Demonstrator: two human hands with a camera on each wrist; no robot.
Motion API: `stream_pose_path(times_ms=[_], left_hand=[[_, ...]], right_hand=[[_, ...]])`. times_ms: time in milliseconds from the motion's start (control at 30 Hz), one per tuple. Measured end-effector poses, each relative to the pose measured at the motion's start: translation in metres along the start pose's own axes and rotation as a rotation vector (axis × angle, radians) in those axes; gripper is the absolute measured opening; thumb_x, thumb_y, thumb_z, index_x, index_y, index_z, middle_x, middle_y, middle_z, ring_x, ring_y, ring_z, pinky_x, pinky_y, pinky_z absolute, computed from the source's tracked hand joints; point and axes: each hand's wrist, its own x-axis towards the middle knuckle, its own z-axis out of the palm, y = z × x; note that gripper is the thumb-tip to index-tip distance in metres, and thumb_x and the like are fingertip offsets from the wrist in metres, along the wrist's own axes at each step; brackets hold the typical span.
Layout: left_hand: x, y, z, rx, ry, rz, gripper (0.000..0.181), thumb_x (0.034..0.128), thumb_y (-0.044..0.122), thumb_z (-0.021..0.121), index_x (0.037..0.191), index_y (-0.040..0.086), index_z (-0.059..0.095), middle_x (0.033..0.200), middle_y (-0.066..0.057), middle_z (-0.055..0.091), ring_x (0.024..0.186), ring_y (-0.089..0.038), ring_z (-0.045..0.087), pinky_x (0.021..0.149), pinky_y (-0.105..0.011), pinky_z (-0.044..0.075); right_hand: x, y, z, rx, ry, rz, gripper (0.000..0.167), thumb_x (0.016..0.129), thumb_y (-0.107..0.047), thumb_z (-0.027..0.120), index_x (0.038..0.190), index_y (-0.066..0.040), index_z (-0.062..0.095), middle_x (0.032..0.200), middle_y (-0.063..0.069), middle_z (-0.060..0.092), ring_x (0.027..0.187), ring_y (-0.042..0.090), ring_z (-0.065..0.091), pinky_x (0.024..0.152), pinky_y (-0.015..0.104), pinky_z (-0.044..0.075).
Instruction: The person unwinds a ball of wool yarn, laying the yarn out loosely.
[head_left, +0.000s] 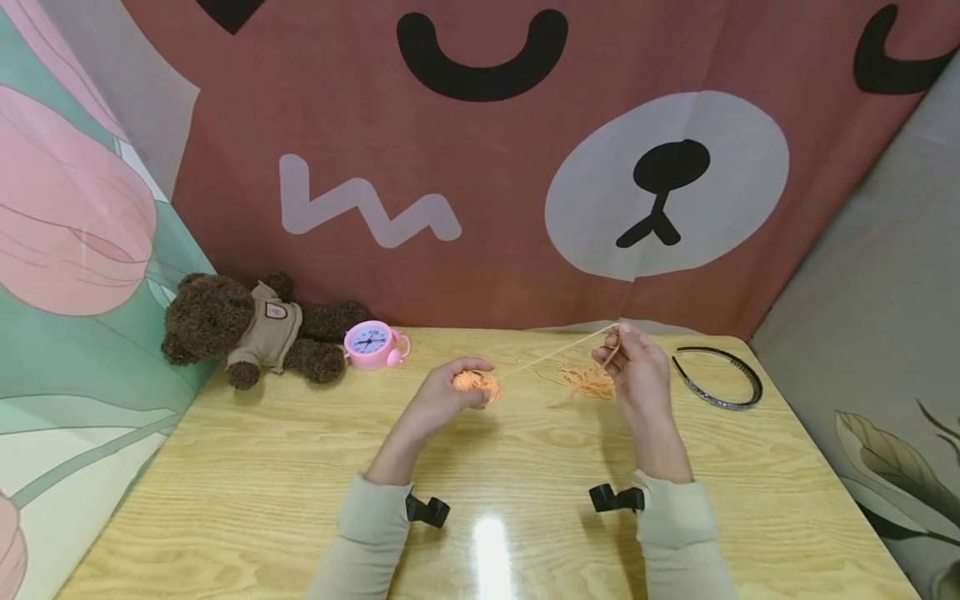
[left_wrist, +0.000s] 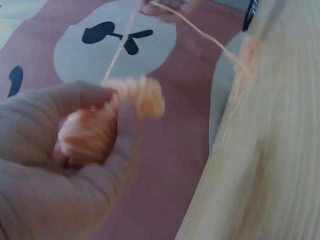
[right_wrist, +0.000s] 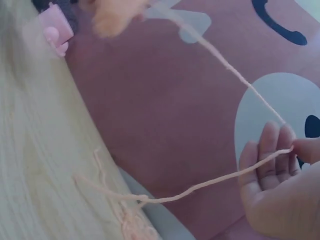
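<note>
My left hand (head_left: 442, 396) grips a small ball of orange yarn (head_left: 476, 384) above the table, thumb and fingers curled round it. In the left wrist view the wound yarn (left_wrist: 90, 137) bulges out on both sides of the thumb. From the ball a taut strand (head_left: 558, 353) runs up to my right hand (head_left: 641, 371), which pinches it between thumb and forefinger. Below that pinch, in the right wrist view, the strand (right_wrist: 200, 188) sags down to a loose heap of yarn (head_left: 588, 380) on the table, just left of the right hand.
A brown teddy bear (head_left: 273, 329) lies at the back left, with a pink alarm clock (head_left: 370, 344) beside its feet. A black headband (head_left: 720, 377) lies right of the right hand. The wooden table (head_left: 525, 467) meets a printed cloth (head_left: 480, 275) behind.
</note>
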Motion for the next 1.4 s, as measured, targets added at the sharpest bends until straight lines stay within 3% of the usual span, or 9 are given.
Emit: stream_pose_path(times_ms=[100, 200, 400, 567, 700, 800, 1100, 1267, 1400], left_hand=[[-0.003, 0.003, 0.0, -0.082, -0.124, 0.02, 0.044, 0.0885, -0.004, 0.063, 0.132, 0.002, 0.062, 0.102, -0.004, 0.067, 0.08, -0.011, 0.066, 0.08, -0.034, 0.06], [-0.006, 0.007, 0.0, -0.177, -0.19, 0.031, 0.047, 0.0895, -0.007, 0.056, 0.136, -0.005, 0.055, 0.113, -0.006, 0.063, 0.082, -0.011, 0.063, 0.079, -0.029, 0.058], [-0.007, 0.011, 0.002, -0.271, -0.177, 0.003, 0.049, 0.091, -0.007, 0.053, 0.139, -0.004, 0.051, 0.107, -0.003, 0.058, 0.084, -0.011, 0.06, 0.076, -0.025, 0.058], [-0.005, 0.012, 0.003, -0.336, -0.173, -0.017, 0.048, 0.0952, -0.002, 0.053, 0.143, 0.0, 0.048, 0.094, 0.003, 0.056, 0.08, -0.008, 0.058, 0.075, -0.024, 0.056], [-0.005, 0.012, 0.003, -0.372, -0.165, -0.016, 0.046, 0.0988, 0.004, 0.053, 0.144, 0.001, 0.047, 0.092, 0.004, 0.057, 0.08, -0.007, 0.058, 0.075, -0.023, 0.056], [-0.005, 0.012, 0.003, -0.397, -0.158, -0.013, 0.044, 0.1009, 0.005, 0.052, 0.144, -0.001, 0.046, 0.098, 0.004, 0.059, 0.083, -0.008, 0.058, 0.075, -0.022, 0.055], [-0.003, 0.01, 0.006, -0.483, -0.071, -0.034, 0.034, 0.1054, 0.011, 0.051, 0.139, 0.004, 0.051, 0.11, 0.0, 0.059, 0.084, -0.007, 0.058, 0.067, -0.018, 0.053], [-0.003, 0.012, 0.007, -0.497, -0.062, -0.035, 0.027, 0.1013, 0.008, 0.059, 0.127, 0.005, 0.055, 0.109, 0.0, 0.059, 0.083, -0.009, 0.06, 0.066, -0.018, 0.052], [-0.003, 0.013, 0.008, -0.492, -0.046, -0.032, 0.02, 0.0965, 0.003, 0.063, 0.111, 0.012, 0.054, 0.099, -0.001, 0.064, 0.08, -0.009, 0.065, 0.063, -0.018, 0.05]], right_hand=[[0.001, 0.003, 0.001, -0.087, 0.014, 0.031, 0.02, 0.105, -0.026, 0.055, 0.106, -0.008, 0.064, 0.088, -0.002, 0.065, 0.077, 0.011, 0.068, 0.08, 0.023, 0.06], [0.001, 0.007, 0.001, -0.241, 0.031, 0.056, 0.023, 0.106, -0.029, 0.054, 0.113, -0.009, 0.063, 0.094, -0.006, 0.068, 0.085, 0.008, 0.071, 0.085, 0.023, 0.059], [0.001, 0.016, 0.011, -0.572, -0.062, -0.039, 0.04, 0.107, -0.032, 0.051, 0.141, -0.01, 0.055, 0.136, 0.005, 0.062, 0.124, 0.015, 0.062, 0.109, 0.031, 0.05], [-0.005, 0.027, 0.026, -0.728, -0.238, -0.198, 0.041, 0.105, -0.022, 0.056, 0.145, -0.013, 0.054, 0.146, 0.01, 0.056, 0.136, 0.025, 0.053, 0.107, 0.024, 0.049], [-0.011, 0.036, 0.035, -0.745, -0.472, -0.178, 0.035, 0.103, -0.015, 0.059, 0.137, -0.006, 0.06, 0.137, 0.02, 0.061, 0.127, 0.033, 0.06, 0.098, 0.02, 0.053], [-0.015, 0.042, 0.039, -0.776, -0.573, -0.125, 0.033, 0.103, -0.014, 0.059, 0.135, -0.006, 0.061, 0.135, 0.019, 0.063, 0.122, 0.032, 0.062, 0.097, 0.025, 0.055], [-0.019, 0.056, 0.05, -0.892, -0.632, 0.0, 0.042, 0.1, -0.02, 0.065, 0.139, -0.007, 0.058, 0.133, 0.014, 0.065, 0.114, 0.024, 0.066, 0.097, 0.041, 0.057], [-0.021, 0.061, 0.05, -0.918, -0.635, 0.006, 0.022, 0.103, -0.018, 0.059, 0.114, -0.004, 0.072, 0.106, 0.015, 0.072, 0.086, 0.016, 0.063, 0.077, 0.036, 0.057], [-0.022, 0.06, 0.051, -0.94, -0.604, -0.025, 0.03, 0.106, -0.015, 0.05, 0.089, -0.003, 0.071, 0.09, 0.012, 0.068, 0.059, 0.01, 0.048, 0.057, 0.026, 0.046]])
